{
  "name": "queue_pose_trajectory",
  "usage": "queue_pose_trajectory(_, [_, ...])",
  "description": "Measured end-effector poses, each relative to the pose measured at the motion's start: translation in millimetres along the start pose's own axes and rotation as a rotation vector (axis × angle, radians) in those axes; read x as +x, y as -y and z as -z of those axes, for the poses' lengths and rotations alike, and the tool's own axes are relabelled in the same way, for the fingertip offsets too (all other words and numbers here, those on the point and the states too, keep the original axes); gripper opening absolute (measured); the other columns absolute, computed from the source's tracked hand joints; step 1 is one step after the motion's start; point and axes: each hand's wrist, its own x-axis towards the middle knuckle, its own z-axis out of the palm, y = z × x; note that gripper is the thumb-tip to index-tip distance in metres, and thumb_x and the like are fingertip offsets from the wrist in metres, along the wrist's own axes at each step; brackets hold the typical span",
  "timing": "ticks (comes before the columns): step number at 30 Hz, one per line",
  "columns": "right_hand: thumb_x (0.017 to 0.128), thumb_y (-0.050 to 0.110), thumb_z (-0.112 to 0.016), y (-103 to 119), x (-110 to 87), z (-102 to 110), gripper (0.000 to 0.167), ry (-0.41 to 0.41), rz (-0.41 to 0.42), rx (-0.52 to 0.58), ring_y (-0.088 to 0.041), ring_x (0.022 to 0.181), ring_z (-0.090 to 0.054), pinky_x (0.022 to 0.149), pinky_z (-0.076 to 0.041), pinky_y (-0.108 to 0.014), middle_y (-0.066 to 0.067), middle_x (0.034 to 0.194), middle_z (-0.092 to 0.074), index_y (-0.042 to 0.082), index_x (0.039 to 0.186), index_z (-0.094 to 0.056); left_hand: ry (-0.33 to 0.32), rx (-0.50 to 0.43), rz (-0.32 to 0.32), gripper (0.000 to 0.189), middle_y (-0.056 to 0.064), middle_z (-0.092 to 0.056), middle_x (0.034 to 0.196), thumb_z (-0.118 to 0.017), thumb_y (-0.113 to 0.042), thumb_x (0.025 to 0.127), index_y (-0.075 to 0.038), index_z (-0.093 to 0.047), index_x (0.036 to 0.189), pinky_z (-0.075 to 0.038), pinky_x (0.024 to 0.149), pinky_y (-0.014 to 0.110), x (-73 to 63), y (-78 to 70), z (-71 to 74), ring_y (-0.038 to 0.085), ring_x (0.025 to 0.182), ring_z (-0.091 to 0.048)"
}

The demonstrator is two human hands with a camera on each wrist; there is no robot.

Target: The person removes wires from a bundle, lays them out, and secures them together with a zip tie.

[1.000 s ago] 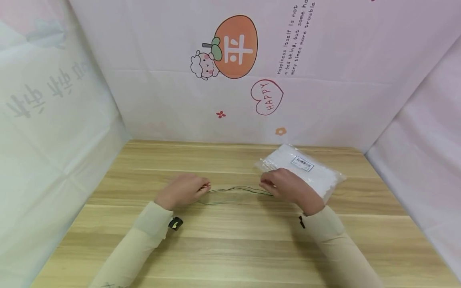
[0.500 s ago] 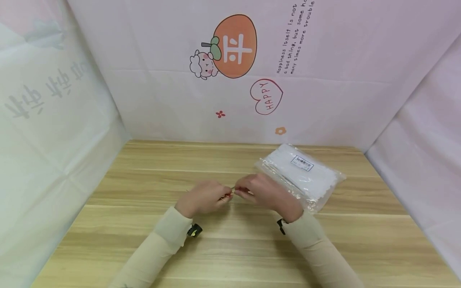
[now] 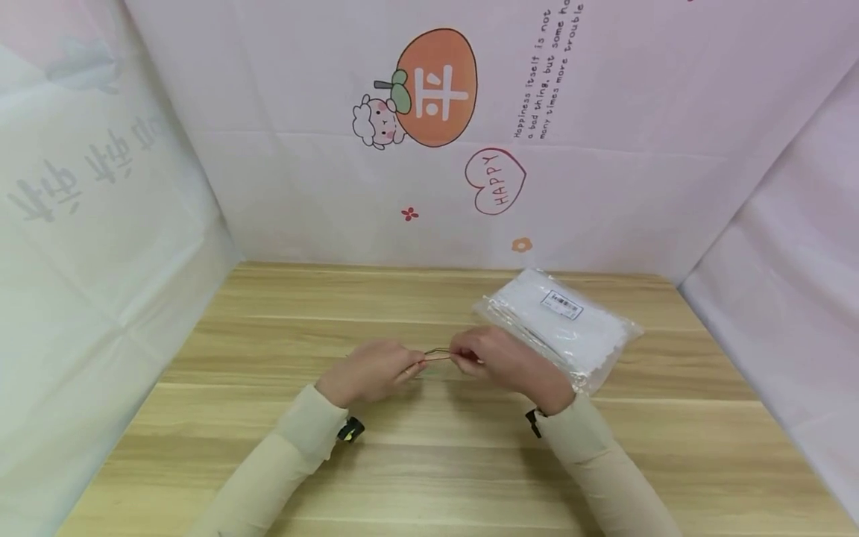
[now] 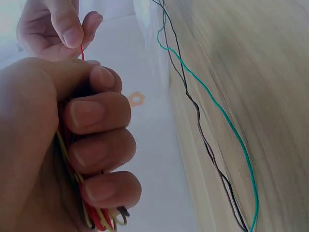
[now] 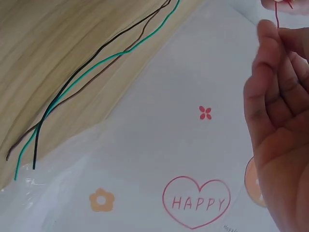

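Note:
My left hand [image 4: 96, 116] has its fingers curled round a bundle of thin coloured wires [image 4: 100, 220], red, yellow and dark, whose looped ends stick out below the little finger. Between thumb and finger, my right hand [image 5: 275, 96] pinches a red wire [image 3: 439, 359] that runs across the short gap to the left hand. In the right wrist view, a black wire [image 5: 99, 52], a green wire [image 5: 159, 30] and a brown wire [image 5: 89, 83] lie loosely together along the wooden table, crossing one another. They also run beside my left hand in its wrist view.
On the table [image 3: 429, 470], a clear plastic bag [image 3: 570, 321] with white contents and a barcode label lies just beyond my right hand. Printed white cloth [image 3: 302, 194] stands along the back, with more cloth at both sides.
My hands have come together from far apart, then parted slightly, the red wire now stretched between them. The dark and green wires earlier seen spanning the wide gap are mostly behind the hands.

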Motion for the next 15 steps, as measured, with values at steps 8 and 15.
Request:
queue_pose_trajectory(8, [0.097,0.009,-0.076,1,4.7,-4,0.011,0.014,0.108,-0.074,-0.002,0.067,-0.061,0.065,-0.053,-0.019,0.005,0.079,-0.074,0.014,0.087,-0.074,0.012,-0.033,-0.035,0.030,-0.009,-0.051,0.072,-0.046,-0.027,0.114,-0.012,-0.070,0.104,-0.045,0.063,0.026,-1.3,-1.5,0.1,0.006,0.063,-0.045])
queue_pose_trajectory(15, [0.095,0.004,-0.076,-13,-11.3,4,0.024,0.015,0.053,-0.052,0.002,0.060,-0.042,0.057,-0.042,-0.017,0.007,0.065,-0.058,0.012,0.076,-0.064,0.019,-0.052,0.024,0.035,-0.009,-0.043,0.068,-0.044,-0.028,0.115,-0.013,-0.071,0.099,-0.048,0.072,0.032,-6.6,9.1,-0.1,0.008,0.066,-0.047])
